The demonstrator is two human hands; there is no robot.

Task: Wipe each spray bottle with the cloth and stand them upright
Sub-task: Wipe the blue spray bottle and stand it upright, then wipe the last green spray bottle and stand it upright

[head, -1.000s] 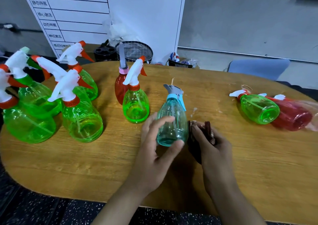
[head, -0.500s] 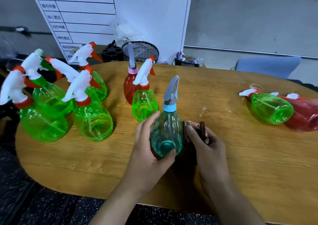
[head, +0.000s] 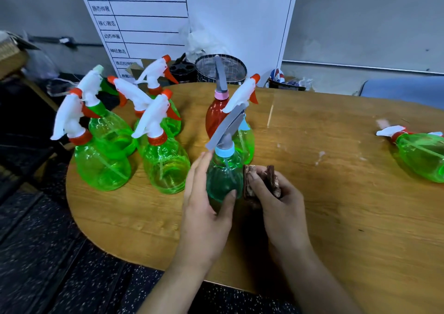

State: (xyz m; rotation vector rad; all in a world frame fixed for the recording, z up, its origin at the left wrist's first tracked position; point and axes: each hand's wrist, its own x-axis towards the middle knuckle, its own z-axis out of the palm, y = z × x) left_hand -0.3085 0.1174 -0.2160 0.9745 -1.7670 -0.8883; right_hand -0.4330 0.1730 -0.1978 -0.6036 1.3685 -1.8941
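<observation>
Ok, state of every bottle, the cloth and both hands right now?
teal bottle: upright, held on both sides
left hand: grips the teal bottle
right hand: holds the cloth against the bottle's side
cloth: bunched, pressed to the bottle
green bottles at left: standing upright
red bottle: standing upright
green bottle at right: lying on its side

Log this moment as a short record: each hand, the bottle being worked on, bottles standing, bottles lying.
left hand: holds the teal bottle
right hand: grips the brown cloth against the teal bottle's side
teal bottle: upright, grey trigger
standing group: green bottles and one red, left of the hands
lying: green bottle at the table's right edge
</observation>
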